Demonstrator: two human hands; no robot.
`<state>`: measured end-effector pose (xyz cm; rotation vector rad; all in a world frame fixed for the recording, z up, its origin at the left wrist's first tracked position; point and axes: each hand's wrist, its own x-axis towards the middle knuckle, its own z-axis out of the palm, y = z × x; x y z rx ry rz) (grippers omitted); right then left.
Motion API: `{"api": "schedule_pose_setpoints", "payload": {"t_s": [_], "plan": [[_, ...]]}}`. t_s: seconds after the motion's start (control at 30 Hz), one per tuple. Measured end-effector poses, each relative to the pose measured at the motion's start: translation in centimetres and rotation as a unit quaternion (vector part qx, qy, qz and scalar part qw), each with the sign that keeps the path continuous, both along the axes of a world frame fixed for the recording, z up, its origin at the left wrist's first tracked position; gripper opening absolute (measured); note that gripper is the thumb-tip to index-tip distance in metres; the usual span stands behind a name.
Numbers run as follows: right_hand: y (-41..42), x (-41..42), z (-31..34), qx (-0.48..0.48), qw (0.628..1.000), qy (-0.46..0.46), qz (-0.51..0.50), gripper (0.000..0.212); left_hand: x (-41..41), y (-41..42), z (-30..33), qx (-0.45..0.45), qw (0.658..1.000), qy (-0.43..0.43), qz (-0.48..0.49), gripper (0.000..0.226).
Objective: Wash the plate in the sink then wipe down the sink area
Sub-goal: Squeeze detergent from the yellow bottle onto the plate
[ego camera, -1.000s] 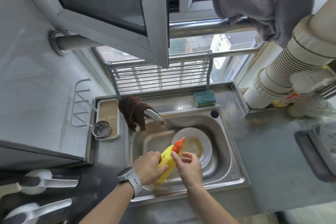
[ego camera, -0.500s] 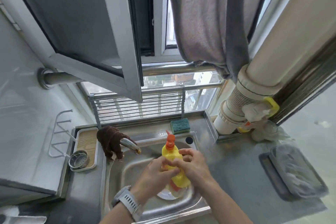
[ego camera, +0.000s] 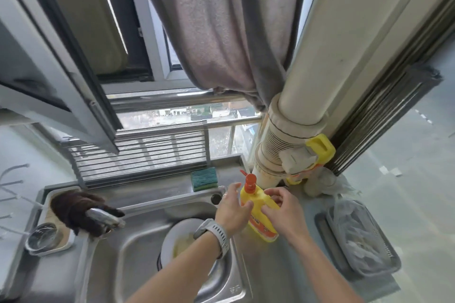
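**Soap bottle between both hands beside the sink**

The person's left hand (ego camera: 231, 209) and right hand (ego camera: 283, 211) flank the yellow soap bottle (ego camera: 259, 214) on the worktop (ego camera: 302, 265), fingers loosely spread against its sides. The plate (ego camera: 177, 241) lies in the sink (ego camera: 128, 253), partly hidden under the left wrist. A green sponge (ego camera: 204, 178) sits behind the basin.

A grey towel (ego camera: 221, 32) hangs above the window rail; a brown cloth (ego camera: 73, 209) drapes the faucet (ego camera: 105, 216).
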<state>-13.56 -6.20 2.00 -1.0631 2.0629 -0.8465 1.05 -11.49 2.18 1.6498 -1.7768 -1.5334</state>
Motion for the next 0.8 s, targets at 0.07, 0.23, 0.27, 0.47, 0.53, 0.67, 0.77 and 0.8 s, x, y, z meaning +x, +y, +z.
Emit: {"api": "schedule_pose_setpoints", "payload": {"t_s": [0.07,0.23,0.27,0.47,0.53,0.67,0.77,0.8], "plan": [[0.0,-2.6,-0.7,0.008,0.999,0.026,0.030,0.037,-2.0,-0.1,-0.7,0.012,1.000,-0.014,-0.012,0.056],[-0.4,-9.7,-0.7,0.019,0.990,0.130,0.058,0.041,-6.8,-0.2,-4.3,0.038,0.999,0.002,-0.036,0.053],[-0.5,-11.1,-0.5,0.027,0.987,0.146,0.063,0.042,-7.8,0.1,-4.4,0.040,0.998,0.002,-0.046,0.054],[-0.3,-15.8,-0.3,0.009,0.982,0.185,0.046,0.049,-12.8,1.3,-3.0,0.037,0.994,0.013,-0.099,0.058],[-0.1,-16.3,-0.5,0.013,0.980,0.197,0.034,0.053,-13.4,1.3,-3.0,0.038,0.994,0.010,-0.101,0.057],[0.5,-16.4,-0.9,0.026,0.974,0.223,0.031,0.053,-12.2,1.2,-3.3,0.046,0.995,0.013,-0.088,0.054],[1.7,-16.0,-1.2,0.043,0.963,0.267,-0.002,0.046,-9.4,0.9,-3.6,0.057,0.996,0.015,-0.061,0.051],[2.3,-15.5,-1.3,0.036,0.955,0.293,-0.016,0.046,-8.2,0.8,-3.7,0.057,0.997,0.010,-0.053,0.049]]}}
